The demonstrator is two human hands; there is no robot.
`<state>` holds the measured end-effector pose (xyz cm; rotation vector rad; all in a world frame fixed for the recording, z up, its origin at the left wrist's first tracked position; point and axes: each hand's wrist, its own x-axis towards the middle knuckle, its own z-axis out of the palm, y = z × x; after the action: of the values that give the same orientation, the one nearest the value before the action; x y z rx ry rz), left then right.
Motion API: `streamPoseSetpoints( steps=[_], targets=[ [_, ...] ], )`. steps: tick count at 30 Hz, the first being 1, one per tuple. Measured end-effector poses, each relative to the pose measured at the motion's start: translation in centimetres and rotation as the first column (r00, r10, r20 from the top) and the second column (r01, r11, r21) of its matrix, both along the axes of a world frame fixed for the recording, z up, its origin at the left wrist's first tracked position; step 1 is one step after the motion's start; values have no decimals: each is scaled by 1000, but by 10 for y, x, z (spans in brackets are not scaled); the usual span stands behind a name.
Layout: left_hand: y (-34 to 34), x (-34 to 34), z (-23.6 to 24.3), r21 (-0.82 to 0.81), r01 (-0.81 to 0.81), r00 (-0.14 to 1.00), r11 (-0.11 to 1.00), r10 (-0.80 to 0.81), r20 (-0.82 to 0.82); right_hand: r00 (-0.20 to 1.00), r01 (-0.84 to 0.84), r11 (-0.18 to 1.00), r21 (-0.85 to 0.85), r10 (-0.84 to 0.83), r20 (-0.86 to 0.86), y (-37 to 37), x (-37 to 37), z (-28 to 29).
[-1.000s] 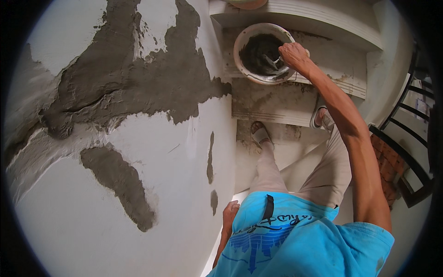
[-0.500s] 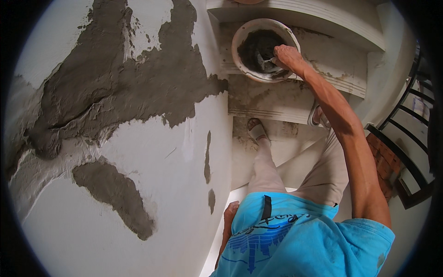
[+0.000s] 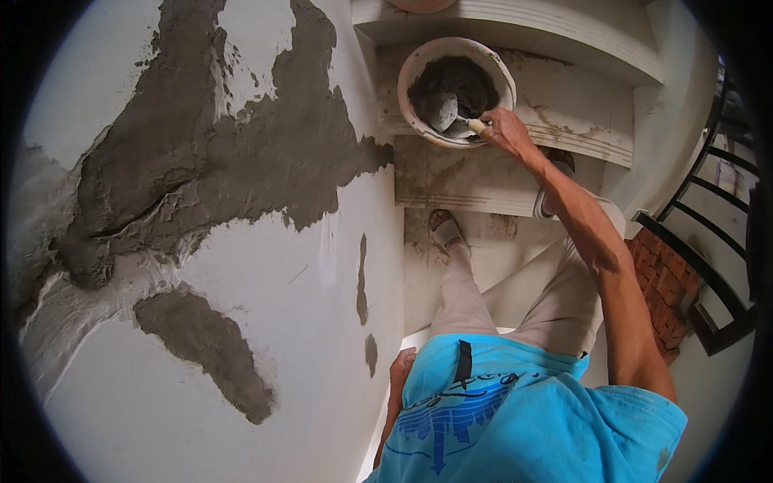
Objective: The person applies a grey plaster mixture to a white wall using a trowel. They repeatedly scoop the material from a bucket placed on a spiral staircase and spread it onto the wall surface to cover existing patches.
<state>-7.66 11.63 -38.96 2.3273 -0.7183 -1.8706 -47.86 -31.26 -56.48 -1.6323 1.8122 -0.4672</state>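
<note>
Grey mortar (image 3: 463, 80) fills pan (image 3: 419, 64) at 12 o'clock; right hand (image 3: 506, 130) clenches trowel (image 3: 451, 113), blade dug in to load. Left hand (image 3: 398, 378) hangs low, grip unclear.

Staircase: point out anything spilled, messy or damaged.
Grey smears stain the steps below the mortar pan, where the right hand holds a trowel. Stray mortar drips dot the white wall beyond the ragged patch.
</note>
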Motion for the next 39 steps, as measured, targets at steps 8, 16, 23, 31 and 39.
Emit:
streamPoseSetpoints(
  steps=[8, 16, 23, 31, 39],
  targets=[
    [-37, -11, 23, 48, -65, 995, 997, 69, -75, 970, 185, 974, 127, -201, 133, 42, 41, 0],
    [-43, -8, 30, 71, -57, 996, 996, 61, -58, 858, 327, 914, 240, -393, 329, 53, 61, 1],
    [-20, 7, 9, 22, -164, 984, 986, 165, -65, 537, 340, 893, 294, -441, 719, 64, 55, 18],
    [-55, -3, 23, 25, 160, 987, 987, -160, 8, 565, 354, 928, 118, -313, 763, 87, 34, 42],
    [-3, 49, -37, -88, 116, 993, 989, -114, 28, 535, 315, 935, 163, -316, 783, 73, 53, 83]
  ],
)
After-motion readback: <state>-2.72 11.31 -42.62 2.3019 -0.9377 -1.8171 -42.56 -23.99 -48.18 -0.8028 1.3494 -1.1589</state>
